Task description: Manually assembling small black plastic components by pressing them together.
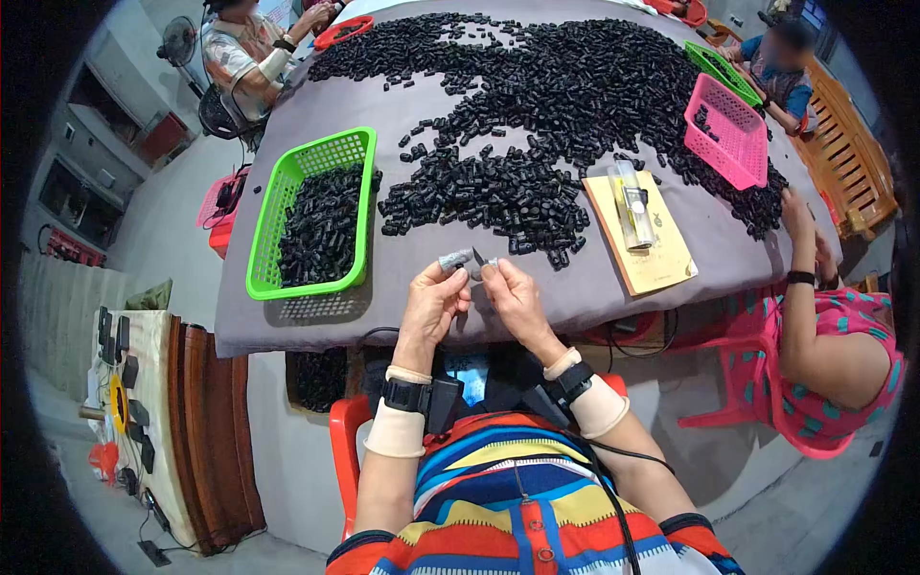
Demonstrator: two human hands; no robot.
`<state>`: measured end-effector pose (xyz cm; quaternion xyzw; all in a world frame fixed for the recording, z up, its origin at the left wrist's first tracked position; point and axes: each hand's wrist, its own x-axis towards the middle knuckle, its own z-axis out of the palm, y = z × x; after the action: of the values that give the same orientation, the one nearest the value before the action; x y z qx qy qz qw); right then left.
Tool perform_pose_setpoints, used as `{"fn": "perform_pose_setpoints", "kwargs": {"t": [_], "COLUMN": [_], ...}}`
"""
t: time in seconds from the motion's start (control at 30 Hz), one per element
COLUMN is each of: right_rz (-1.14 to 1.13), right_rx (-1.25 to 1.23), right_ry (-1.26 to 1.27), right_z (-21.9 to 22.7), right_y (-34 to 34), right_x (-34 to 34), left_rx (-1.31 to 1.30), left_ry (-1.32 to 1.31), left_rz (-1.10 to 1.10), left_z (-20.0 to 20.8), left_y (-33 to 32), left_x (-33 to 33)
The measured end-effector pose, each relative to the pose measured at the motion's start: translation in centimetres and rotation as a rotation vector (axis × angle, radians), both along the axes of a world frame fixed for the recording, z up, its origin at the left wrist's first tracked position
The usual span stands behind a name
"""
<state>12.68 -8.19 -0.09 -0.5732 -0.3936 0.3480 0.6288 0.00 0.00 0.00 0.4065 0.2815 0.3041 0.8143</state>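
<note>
Above the near edge of the grey-covered table, my two hands are close together, their fingertips almost meeting. My left hand [436, 305] is closed in a pinch, with a grey wrapping on a finger. A small black piece seems to be in that pinch, mostly hidden by the fingers. My right hand [517, 299] grips a small knife [480, 257], its dark pointed blade angled up and left; grey wrapping shows there too. Just beyond lies a loose pile of short black cylindrical pieces [479, 196].
At left stands a green basket [370, 192] holding many such pieces. A yellow booklet [661, 273] with a clear plastic container [635, 218] lies at right. A pink basket [728, 139] and another green basket [721, 69] are farther right. Other people sit around the table [412, 307].
</note>
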Motion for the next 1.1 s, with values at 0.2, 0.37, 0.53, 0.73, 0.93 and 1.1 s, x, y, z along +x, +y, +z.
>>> {"fn": "perform_pose_setpoints", "kwargs": {"t": [0.2,0.37,0.53,0.73,0.93,1.1], "right_rz": [0.003,0.065,0.102,0.117,0.108,0.097], "right_rx": [0.006,-0.021,0.042,0.039,0.05,0.061], "right_ry": [-0.083,-0.31,-0.435,-0.532,-0.568,-0.587], "right_z": [0.1,1.0,1.0,1.4,1.5,1.2], "right_y": [0.1,-0.5,-0.7,-0.7,-0.7,-0.5], "right_x": [0.0,-0.3,-0.5,-0.8,-0.9,-0.9], "left_rx": [-0.123,-0.164,-0.152,-0.18,-0.191,-0.196], "left_ry": [-0.227,-0.243,-0.256,-0.27,-0.268,-0.253], "left_rz": [0.088,0.059,0.014,0.002,0.028,0.041], "left_z": [-0.5,-0.8,-1.0,-1.3,-1.1,-1.2], "left_y": [-0.2,-0.1,-0.1,0.1,-0.1,-0.1], "left_x": [-0.3,-0.9,-1.3,-1.6,-1.4,-1.3]}}
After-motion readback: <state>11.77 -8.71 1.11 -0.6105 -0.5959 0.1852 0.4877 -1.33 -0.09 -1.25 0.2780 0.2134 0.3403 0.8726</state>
